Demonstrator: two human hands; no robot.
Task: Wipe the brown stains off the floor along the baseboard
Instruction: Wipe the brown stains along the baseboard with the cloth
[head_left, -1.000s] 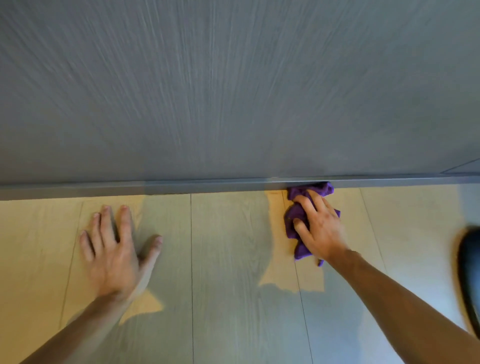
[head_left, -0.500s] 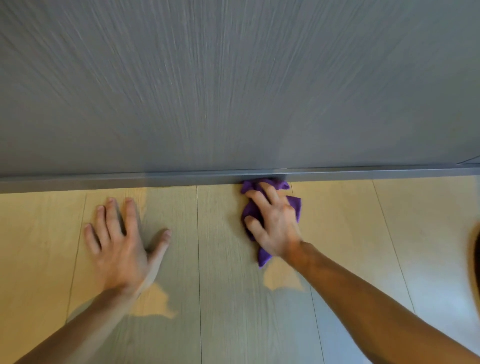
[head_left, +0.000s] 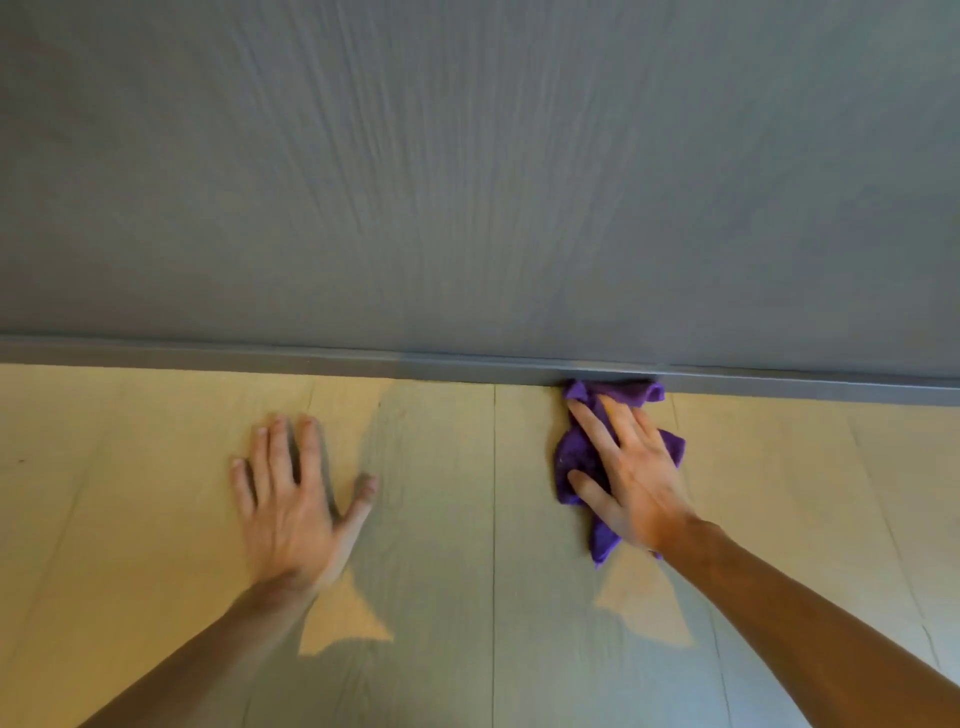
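A crumpled purple cloth (head_left: 574, 457) lies on the pale wood-plank floor (head_left: 130, 467), its far edge touching the grey baseboard (head_left: 260, 358). My right hand (head_left: 631, 475) presses flat on the cloth, fingers pointing toward the baseboard. My left hand (head_left: 291, 493) rests palm down on the floor to the left, fingers spread, holding nothing. No brown stain is plainly visible; a tiny dark speck (head_left: 21, 460) sits at the far left of the floor.
A grey wood-grain wall panel (head_left: 467, 182) fills the upper half of the view above the baseboard. My own shadow darkens the floor between and below my arms. Floor seams run toward the wall.
My right hand slid the cloth leftward along the baseboard. The view shifted, so the dark object at the right edge is out of sight. My left hand stays planted.
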